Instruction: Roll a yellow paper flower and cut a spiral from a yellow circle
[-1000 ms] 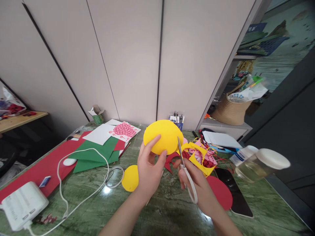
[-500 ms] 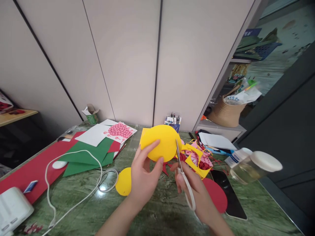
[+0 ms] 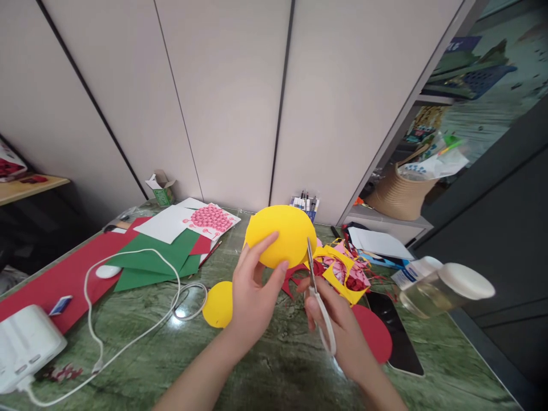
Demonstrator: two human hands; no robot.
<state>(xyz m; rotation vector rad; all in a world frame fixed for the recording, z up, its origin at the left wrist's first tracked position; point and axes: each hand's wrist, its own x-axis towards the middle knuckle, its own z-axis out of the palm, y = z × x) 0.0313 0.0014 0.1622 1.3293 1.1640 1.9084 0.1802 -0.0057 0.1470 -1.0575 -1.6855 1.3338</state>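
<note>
A round piece of yellow paper (image 3: 286,231) is pinched in my left hand (image 3: 257,285), fingers behind and in front of its lower left. My right hand (image 3: 331,319) is closed round the white handles of a pair of scissors (image 3: 327,328), whose blades point up at the right edge of the yellow paper. Another yellow paper circle (image 3: 217,305) lies on the table left of my left wrist. Partly under my right hand is a red paper circle (image 3: 374,334). Yellow, pink and red paper scraps (image 3: 342,271) are heaped just beyond my right hand.
Green paper (image 3: 149,260), a long red sheet (image 3: 72,285) and a pink-patterned sheet (image 3: 212,220) lie at left, crossed by a white cable (image 3: 128,341) from a white charger (image 3: 29,345). At right are a black phone (image 3: 402,342) and a lidded jar (image 3: 445,291). Pens (image 3: 305,202) stand at the back.
The view has shifted slightly, so most things sit a little differently in it. A yellow piece seen behind the held circle's left side no longer shows clearly. Both hands keep their holds.
</note>
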